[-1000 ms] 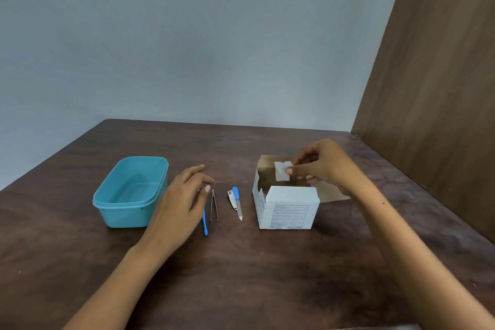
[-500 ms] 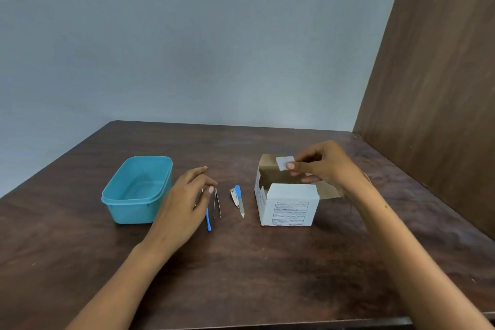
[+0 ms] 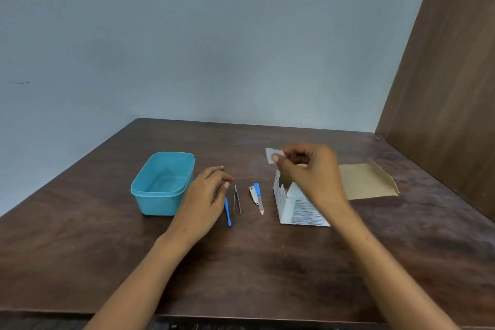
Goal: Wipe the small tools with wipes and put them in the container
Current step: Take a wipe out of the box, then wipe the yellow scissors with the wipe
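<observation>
A small white wipe (image 3: 272, 154) is pinched in my right hand (image 3: 308, 169) above the open white wipe box (image 3: 297, 209). On the dark wooden table lie a blue-handled pick (image 3: 227, 211), metal tweezers (image 3: 236, 199), a small nail clipper (image 3: 252, 192) and a blue-handled nail file (image 3: 258, 198). My left hand (image 3: 205, 195) rests over the top of the blue pick, fingers loosely curled, beside the tweezers. The empty teal container (image 3: 163, 182) stands left of that hand.
The box's brown flap (image 3: 367, 181) lies open on the table (image 3: 267, 262) to the right. A brown wooden panel (image 3: 450, 88) rises along the right side and a grey wall stands behind. The table's near edge runs along the bottom.
My right hand has lifted the wipe up out of the box and a little to the left. The left hand stays by the blue pick and tweezers.
</observation>
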